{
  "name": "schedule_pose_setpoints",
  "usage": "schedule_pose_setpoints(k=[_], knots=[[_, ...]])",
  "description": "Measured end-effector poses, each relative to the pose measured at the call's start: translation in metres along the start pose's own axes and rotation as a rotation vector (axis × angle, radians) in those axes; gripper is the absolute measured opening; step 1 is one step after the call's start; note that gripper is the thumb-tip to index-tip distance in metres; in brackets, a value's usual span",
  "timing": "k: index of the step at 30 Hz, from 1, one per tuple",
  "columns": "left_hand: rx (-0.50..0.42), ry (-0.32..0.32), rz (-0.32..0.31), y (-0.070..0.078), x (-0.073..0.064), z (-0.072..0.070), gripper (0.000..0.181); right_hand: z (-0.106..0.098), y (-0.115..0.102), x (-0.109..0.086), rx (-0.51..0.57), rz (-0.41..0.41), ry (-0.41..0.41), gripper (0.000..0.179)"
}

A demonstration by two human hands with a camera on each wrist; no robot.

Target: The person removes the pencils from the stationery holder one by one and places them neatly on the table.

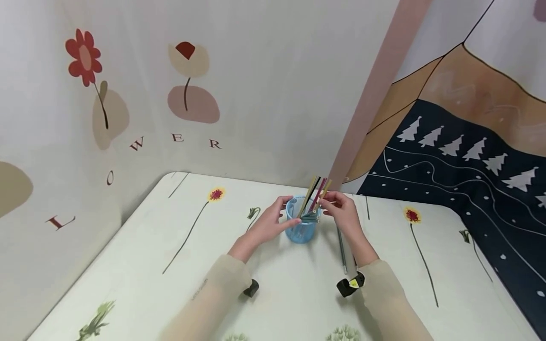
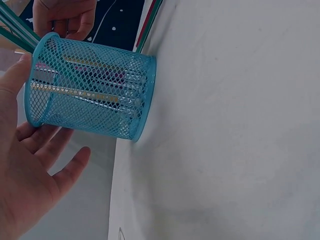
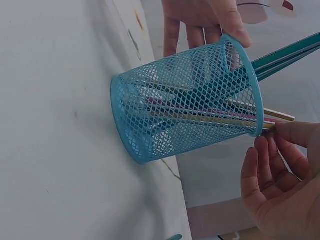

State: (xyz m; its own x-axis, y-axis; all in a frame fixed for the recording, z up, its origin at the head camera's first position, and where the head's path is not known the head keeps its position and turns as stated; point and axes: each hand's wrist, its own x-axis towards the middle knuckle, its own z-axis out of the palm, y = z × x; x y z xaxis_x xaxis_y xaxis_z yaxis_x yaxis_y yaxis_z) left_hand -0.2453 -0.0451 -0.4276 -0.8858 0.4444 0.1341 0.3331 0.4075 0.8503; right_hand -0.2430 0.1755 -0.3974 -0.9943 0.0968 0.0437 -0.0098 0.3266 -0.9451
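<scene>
A light-blue mesh pen cup [image 1: 300, 232] stands upright on the table with several pencils in it. Some pencils [image 1: 313, 196] rise steeply; teal ones [image 3: 285, 57] lean over the rim toward the wearer. My left hand [image 1: 271, 220] holds the cup by its rim, the thumb [image 2: 17, 72] on the near side and fingers around the far side. My right hand [image 1: 343, 213] is at the cup's right rim, where its thumb and fingertips pinch a pencil [image 3: 270, 121] among the yellow and pink ones. Exactly how many it pinches is hard to tell.
Dark pencils [image 1: 341, 251] lie on the table right of the cup, under the right forearm. The table [image 1: 290, 293] has a pale cloth printed with flowers. Behind it hangs a light curtain [image 1: 277, 94], with a dark printed cloth [image 1: 435, 166] at the right.
</scene>
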Motion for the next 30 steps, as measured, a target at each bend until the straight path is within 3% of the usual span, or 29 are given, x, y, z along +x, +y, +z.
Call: schedule_pose_setpoints(k=[11,22,30], knots=[[0.061,-0.007,-0.006,0.006,0.012,-0.012,0.078,-0.008,-0.019,0.005,0.103,-0.054,0.025,0.023],[0.08,0.01,-0.029,0.0,0.0,-0.004,0.08,-0.012,-0.026,-0.003,0.127,-0.086,0.029,0.026],[0.134,0.021,-0.028,0.001,-0.001,0.001,0.084,-0.018,-0.03,-0.009,0.168,-0.125,0.055,0.027]])
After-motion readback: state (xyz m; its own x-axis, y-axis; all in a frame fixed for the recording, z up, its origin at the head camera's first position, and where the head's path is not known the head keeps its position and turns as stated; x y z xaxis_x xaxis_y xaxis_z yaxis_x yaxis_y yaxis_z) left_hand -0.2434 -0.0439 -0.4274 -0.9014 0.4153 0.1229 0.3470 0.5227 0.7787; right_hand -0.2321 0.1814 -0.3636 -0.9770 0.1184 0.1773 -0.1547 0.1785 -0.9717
